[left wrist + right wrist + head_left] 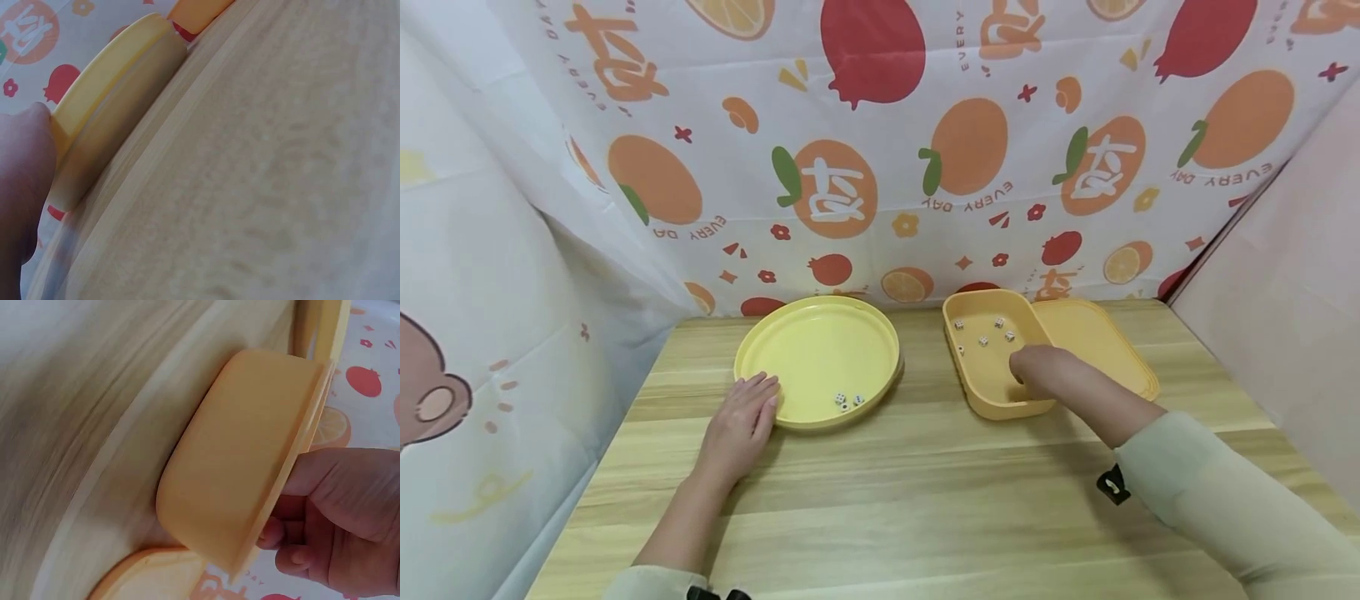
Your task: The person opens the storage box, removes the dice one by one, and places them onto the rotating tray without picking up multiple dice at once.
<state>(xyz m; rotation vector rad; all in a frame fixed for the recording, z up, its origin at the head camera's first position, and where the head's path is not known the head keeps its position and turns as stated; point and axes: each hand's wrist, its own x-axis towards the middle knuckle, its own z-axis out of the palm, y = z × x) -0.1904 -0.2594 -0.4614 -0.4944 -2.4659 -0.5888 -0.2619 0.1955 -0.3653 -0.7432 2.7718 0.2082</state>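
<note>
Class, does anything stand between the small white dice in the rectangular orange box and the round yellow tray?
Yes: the left wall of the box and the raised rim of the tray stand between those dice and the tray's floor. Nothing else visible blocks that path.

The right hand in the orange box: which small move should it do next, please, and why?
Probably the right hand should pinch one of the box dice: it reaches inside the orange box, and other dice lie in the yellow tray, which the left hand touches. Whether the right hand already holds one is hidden.
</note>
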